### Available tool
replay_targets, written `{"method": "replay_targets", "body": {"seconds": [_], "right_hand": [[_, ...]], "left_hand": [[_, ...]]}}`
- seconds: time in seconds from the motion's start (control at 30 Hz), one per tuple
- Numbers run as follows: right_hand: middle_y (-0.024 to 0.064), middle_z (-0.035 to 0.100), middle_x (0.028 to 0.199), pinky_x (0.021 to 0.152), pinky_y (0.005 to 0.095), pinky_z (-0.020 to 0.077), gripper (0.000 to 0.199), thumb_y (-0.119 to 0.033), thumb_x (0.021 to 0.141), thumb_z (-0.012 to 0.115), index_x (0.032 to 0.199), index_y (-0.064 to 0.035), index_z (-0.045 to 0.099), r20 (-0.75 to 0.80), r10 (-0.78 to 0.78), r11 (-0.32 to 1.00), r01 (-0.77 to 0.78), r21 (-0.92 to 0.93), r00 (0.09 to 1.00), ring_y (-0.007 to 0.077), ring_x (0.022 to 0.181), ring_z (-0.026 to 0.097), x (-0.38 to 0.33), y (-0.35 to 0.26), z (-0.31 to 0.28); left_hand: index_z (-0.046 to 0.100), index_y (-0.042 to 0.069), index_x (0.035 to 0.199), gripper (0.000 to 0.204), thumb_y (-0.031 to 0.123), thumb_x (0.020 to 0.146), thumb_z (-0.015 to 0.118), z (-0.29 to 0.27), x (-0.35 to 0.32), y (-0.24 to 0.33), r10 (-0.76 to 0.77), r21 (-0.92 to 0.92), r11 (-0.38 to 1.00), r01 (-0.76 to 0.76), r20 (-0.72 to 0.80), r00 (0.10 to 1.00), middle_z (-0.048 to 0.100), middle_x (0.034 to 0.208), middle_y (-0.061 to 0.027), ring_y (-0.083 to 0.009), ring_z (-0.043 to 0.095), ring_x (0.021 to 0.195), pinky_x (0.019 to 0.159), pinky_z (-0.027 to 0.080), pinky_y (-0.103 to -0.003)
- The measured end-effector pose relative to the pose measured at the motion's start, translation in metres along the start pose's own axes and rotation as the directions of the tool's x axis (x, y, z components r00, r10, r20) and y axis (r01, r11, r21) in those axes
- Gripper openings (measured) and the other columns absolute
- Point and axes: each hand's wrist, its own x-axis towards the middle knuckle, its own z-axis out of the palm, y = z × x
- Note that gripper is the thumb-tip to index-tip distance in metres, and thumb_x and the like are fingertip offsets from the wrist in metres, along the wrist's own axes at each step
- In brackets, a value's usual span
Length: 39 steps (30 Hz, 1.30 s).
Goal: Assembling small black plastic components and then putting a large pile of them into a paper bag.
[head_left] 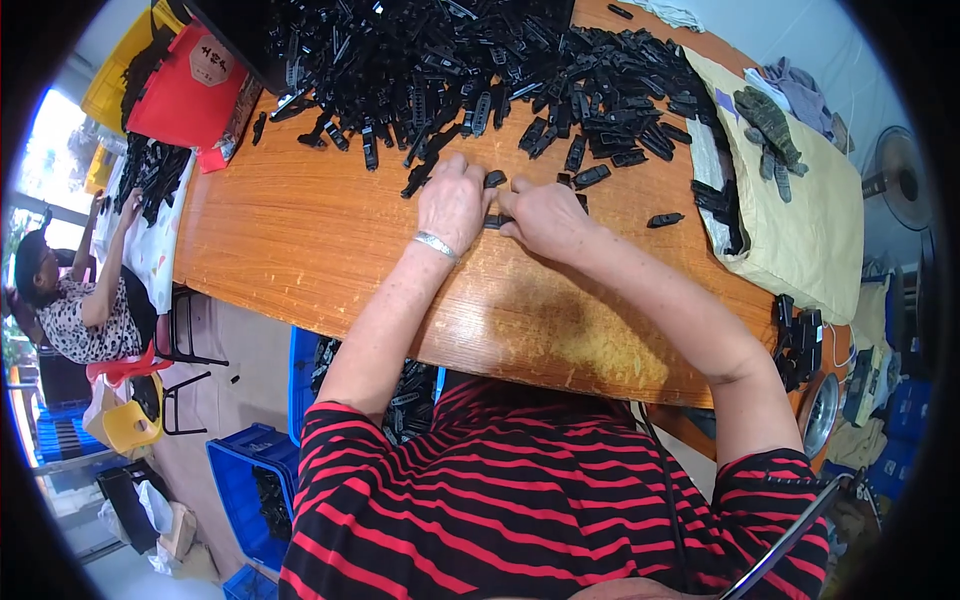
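Note:
My left hand, with a silvery bracelet at the wrist, rests low over the wooden table with its fingers curled. Close on its right, my right hand has its fingers bent and pressed together. Both hands close on a small black plastic part that shows between them; the fingers cover most of it. Another black piece peeks out at the left fingertips, and I cannot tell whether it belongs to the same part. Beyond my hands spreads a big heap of black plastic parts, with several loose ones close to my right fingers.
On the right, a beige sack bears a grey-green glove. A red bag stands at the far left. Blue crates with black parts sit below the table edge. A co-worker sits at another table on the left.

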Motion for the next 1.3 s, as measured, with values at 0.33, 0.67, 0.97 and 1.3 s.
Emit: {"method": "replay_targets", "body": {"seconds": [0.33, 0.67, 0.97, 1.3], "right_hand": [[0.0161, 0.062, 0.085, 0.070, 0.0422, 0.0512, 0.025, -0.016, 0.079, 0.070, 0.098, -0.0032, 0.058, 0.020, 0.074, 0.972, -0.077, 0.220, 0.997, 0.0366, 0.080, 0.062, -0.011, 0.002, 0.014], [0.0073, 0.065, 0.079, 0.042, 0.0244, 0.0477, 0.016, -0.017, 0.097, 0.051, 0.098, -0.0014, 0.054, 0.464, 0.355, 0.093, -0.524, 0.846, 0.812, 0.0089, 0.049, 0.058, -0.031, -0.002, 0.003], [0.0071, 0.063, 0.088, 0.063, 0.0249, 0.0569, 0.017, -0.012, 0.097, 0.049, 0.109, -0.0007, 0.053, 0.437, 0.309, -0.292, -0.352, 0.889, 0.845, 0.0124, 0.070, 0.064, -0.020, -0.016, 0.008], [0.0044, 0.062, 0.087, 0.054, 0.0210, 0.0538, 0.019, -0.012, 0.092, 0.059, 0.108, -0.0018, 0.055, 0.253, 0.289, -0.123, -0.226, 0.966, 0.923, 0.0105, 0.068, 0.063, -0.003, -0.017, -0.002]], "left_hand": [[0.058, 0.002, 0.082, 0.024, 0.013, 0.069, 0.075, -0.005, 0.002, -0.002, -0.006, -0.004, 1.000, 0.006, 0.100, 0.995, 0.060, 0.086, -0.0140, -0.0325, 0.059, 0.087, 0.073, 0.050, -0.041], [0.058, 0.006, 0.074, 0.014, -0.001, 0.068, 0.069, -0.013, -0.049, -0.005, 0.117, -0.200, 0.968, -0.154, -0.184, 0.976, 0.052, 0.079, -0.0096, -0.0301, 0.052, 0.080, 0.071, 0.043, -0.038], [0.061, 0.003, 0.095, 0.012, 0.008, 0.085, 0.066, -0.035, -0.070, 0.013, -0.355, -0.744, 0.586, 0.322, 0.122, 0.927, 0.064, 0.093, -0.0074, -0.0165, 0.061, 0.084, 0.073, 0.050, -0.030], [0.061, -0.003, 0.096, 0.012, 0.004, 0.087, 0.066, -0.042, -0.052, -0.006, -0.489, -0.885, 0.057, 0.462, 0.379, 0.786, 0.064, 0.075, -0.0038, -0.0066, 0.057, 0.059, 0.055, 0.046, -0.018]]}}
